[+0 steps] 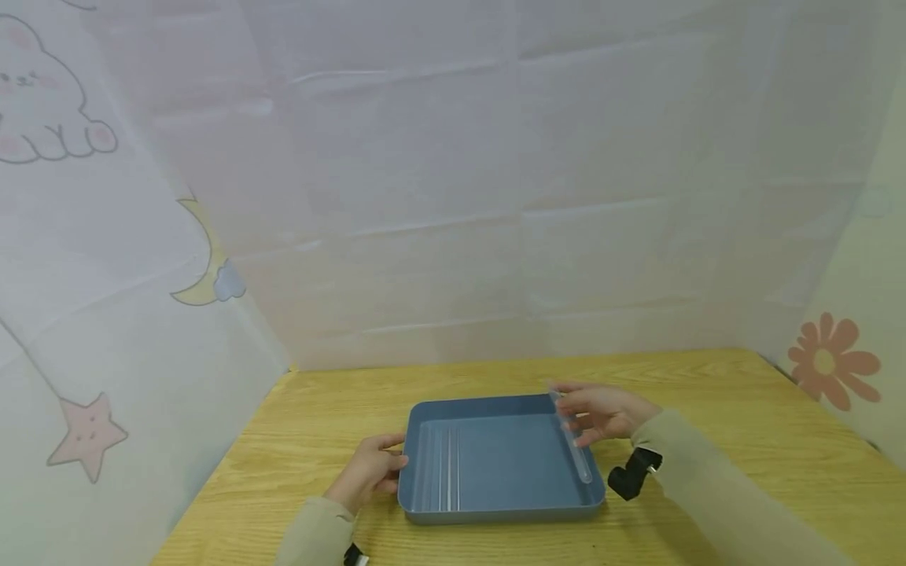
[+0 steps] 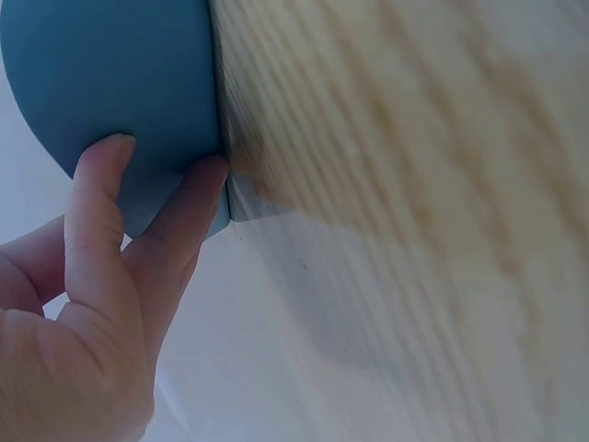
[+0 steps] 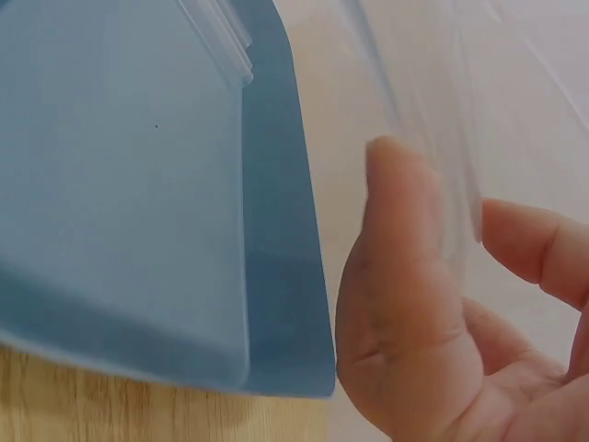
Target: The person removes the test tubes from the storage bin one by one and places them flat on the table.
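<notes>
A shallow blue tray (image 1: pixel 513 464) with rounded corners sits on the table. Several clear tubes (image 1: pixel 451 470) lie side by side along its left part. My left hand (image 1: pixel 373 469) grips the tray's left side; in the left wrist view, fingertips (image 2: pixel 109 161) press its outer wall. Over the tray's right end, my right hand (image 1: pixel 605 410) pinches one long clear tube (image 1: pixel 582 465), which looks like a test tube with a rounded lower end. That tube (image 3: pixel 442 101) appears blurred between thumb and fingers in the right wrist view. Whether it touches the tray floor I cannot tell.
The wood-grain table (image 1: pixel 340 401) extends around the tray on all sides. A pale cloth backdrop (image 1: pixel 425 196) rises behind and at both sides, printed with a moon (image 1: pixel 205 271), a star (image 1: pixel 88 435) and a flower (image 1: pixel 824 362). A black strap (image 1: pixel 633 473) circles the right wrist.
</notes>
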Action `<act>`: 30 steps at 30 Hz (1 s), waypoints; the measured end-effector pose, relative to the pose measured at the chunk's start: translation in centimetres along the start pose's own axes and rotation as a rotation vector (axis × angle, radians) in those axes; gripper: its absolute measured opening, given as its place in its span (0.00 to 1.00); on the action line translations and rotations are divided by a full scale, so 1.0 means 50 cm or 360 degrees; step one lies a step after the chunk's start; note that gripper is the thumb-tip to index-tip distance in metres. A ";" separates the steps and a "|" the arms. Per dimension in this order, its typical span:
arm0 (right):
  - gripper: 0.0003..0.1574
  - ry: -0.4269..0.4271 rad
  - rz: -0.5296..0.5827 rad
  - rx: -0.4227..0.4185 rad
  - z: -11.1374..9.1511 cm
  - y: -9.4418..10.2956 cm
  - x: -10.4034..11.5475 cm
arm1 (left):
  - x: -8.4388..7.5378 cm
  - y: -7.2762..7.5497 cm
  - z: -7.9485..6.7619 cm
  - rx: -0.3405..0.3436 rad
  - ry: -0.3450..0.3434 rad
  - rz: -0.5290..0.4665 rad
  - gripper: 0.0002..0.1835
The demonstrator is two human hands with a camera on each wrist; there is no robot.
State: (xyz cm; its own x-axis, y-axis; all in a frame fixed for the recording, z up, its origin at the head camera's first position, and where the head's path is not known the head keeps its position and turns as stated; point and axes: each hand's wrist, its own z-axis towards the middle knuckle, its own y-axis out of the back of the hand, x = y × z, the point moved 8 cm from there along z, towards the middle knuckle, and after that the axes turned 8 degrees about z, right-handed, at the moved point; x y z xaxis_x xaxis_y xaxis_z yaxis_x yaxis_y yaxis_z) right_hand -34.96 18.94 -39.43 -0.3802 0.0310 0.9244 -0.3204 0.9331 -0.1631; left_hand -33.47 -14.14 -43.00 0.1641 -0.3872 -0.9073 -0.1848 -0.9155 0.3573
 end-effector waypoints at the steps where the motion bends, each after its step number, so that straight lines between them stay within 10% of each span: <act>1: 0.44 -0.0001 -0.0001 0.0009 -0.002 0.002 0.000 | 0.000 0.000 0.001 -0.0005 -0.0001 0.0004 0.26; 30: 0.48 -0.0008 0.0087 0.0083 -0.036 0.071 -0.016 | -0.004 -0.001 -0.007 0.0013 -0.0014 0.0000 0.26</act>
State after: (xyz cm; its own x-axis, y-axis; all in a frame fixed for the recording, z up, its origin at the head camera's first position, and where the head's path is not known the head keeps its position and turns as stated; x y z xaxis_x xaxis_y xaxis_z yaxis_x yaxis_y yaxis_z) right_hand -34.23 22.85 -40.15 -0.4028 0.0793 0.9118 -0.3441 0.9100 -0.2311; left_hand -33.16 -14.07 -42.78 0.1553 -0.3860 -0.9093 -0.1928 -0.9146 0.3554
